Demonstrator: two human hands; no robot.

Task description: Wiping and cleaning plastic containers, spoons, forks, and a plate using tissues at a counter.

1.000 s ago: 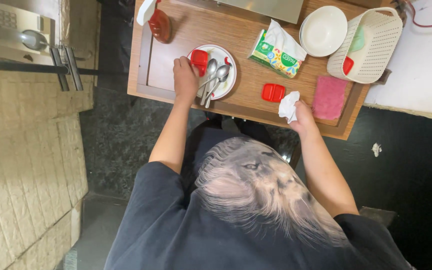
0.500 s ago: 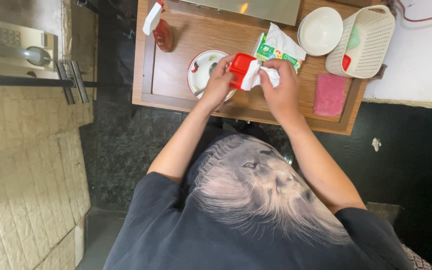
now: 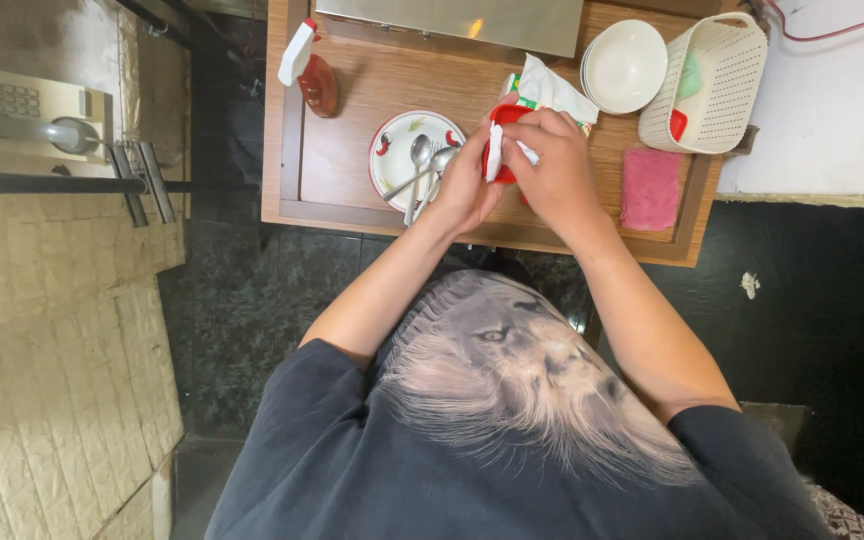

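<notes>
wooden table (image 3: 352, 160) | plate (image 3: 397, 150) | spray bottle (image 3: 314, 75) | bowls (image 3: 624, 65) | basket (image 3: 717, 85) | pink cloth (image 3: 650, 190)

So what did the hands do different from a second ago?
The left hand left the plate with a small red dish. The right hand came up from the table's front edge with its white tissue and now presses it on that dish. The red dish that lay near the right hand is hidden now. The spoons, spray bottle, bowls, basket and pink cloth stayed.

Dark short-sleeved T-shirt, apparently lion-face printed, bare forearms.
</notes>
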